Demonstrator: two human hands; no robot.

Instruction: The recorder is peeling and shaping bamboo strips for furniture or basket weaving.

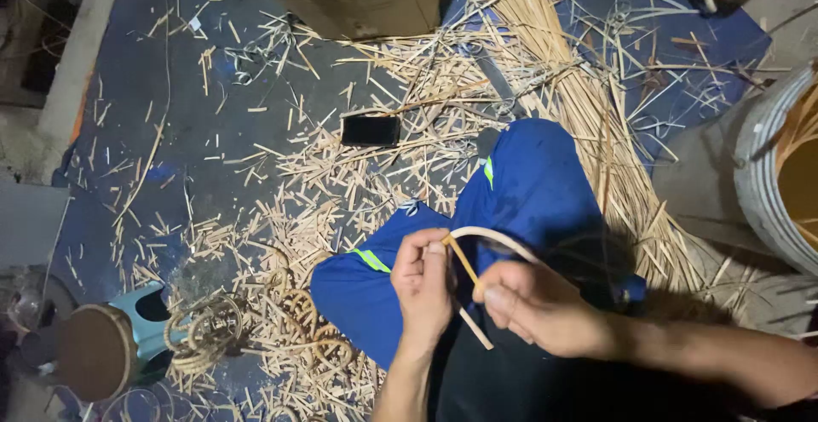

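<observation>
Bending step judged underway: pale thin rattan strip (486, 239) gripped, curved between left hand (423, 281) and right hand (532, 307), lower centre; steady tightening of loop called for next.

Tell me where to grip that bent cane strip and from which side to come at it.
Grip the bent cane strip at the two ends of its arch, where the left hand and right hand already pinch it. Probably best to come from below, on the person's side: the curve bows away, so its ends point back toward the hands.

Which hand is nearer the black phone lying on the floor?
Left. The left hand sits below the phone, slightly right of it; the right hand is farther right and lower.
</observation>
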